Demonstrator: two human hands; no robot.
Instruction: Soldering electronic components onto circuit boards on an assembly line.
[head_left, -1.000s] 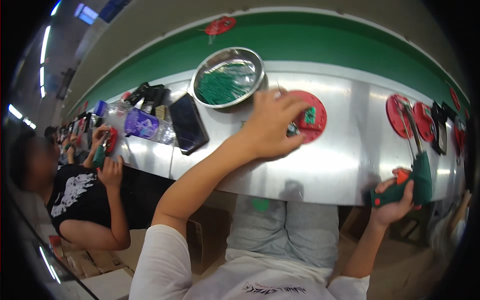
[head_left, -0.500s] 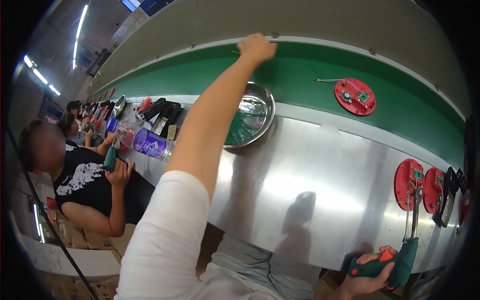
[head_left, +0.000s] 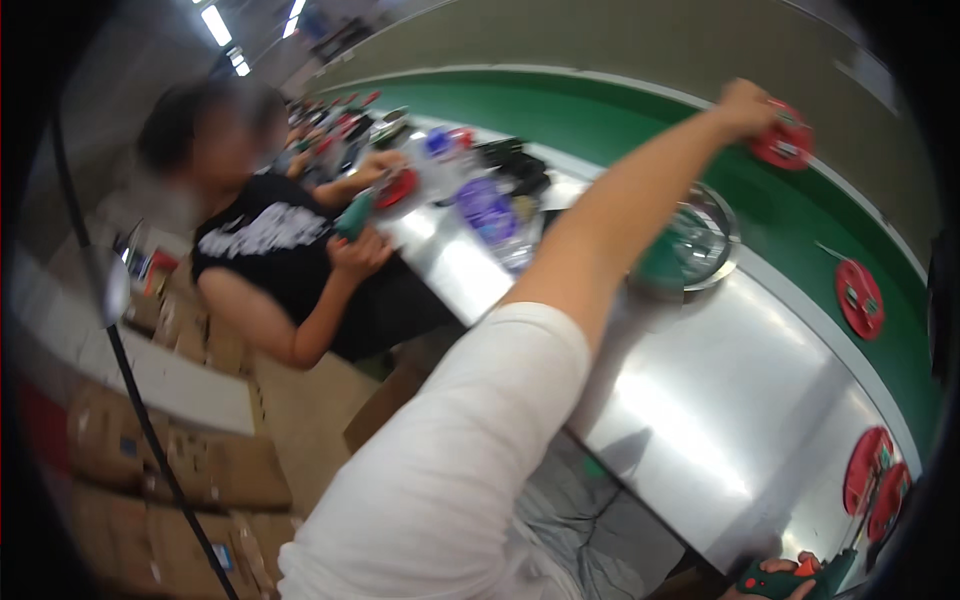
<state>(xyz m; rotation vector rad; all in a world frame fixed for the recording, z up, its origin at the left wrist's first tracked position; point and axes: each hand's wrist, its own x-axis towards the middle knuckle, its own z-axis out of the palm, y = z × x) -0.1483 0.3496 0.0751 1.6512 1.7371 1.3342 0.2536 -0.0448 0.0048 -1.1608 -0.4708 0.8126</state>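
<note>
My left arm reaches far across the bench, and my left hand (head_left: 746,106) is closed at the edge of a red round plate (head_left: 785,137) with small parts on it, over the green back strip. The fingertips are partly hidden. At the lower right my right hand (head_left: 785,583) is wrapped round a green pistol-grip soldering gun (head_left: 830,577) with an orange trigger. Its metal shaft points up to two red round plates with circuit boards, the nearer one (head_left: 866,470) standing on the bench. Another red plate (head_left: 860,299) with a wire lies on the green strip.
A shiny metal bowl (head_left: 722,240) with green pieces stands beneath my left forearm. A plastic bottle with a purple label (head_left: 487,210) and black parts (head_left: 515,165) are left of it. A co-worker (head_left: 280,265) holding a green tool sits at the left. Cardboard boxes (head_left: 190,465) lie behind.
The view has swung left and tilted. A red plate now shows at my left hand, where no plate was visible before. The right hand still grips the soldering gun.
</note>
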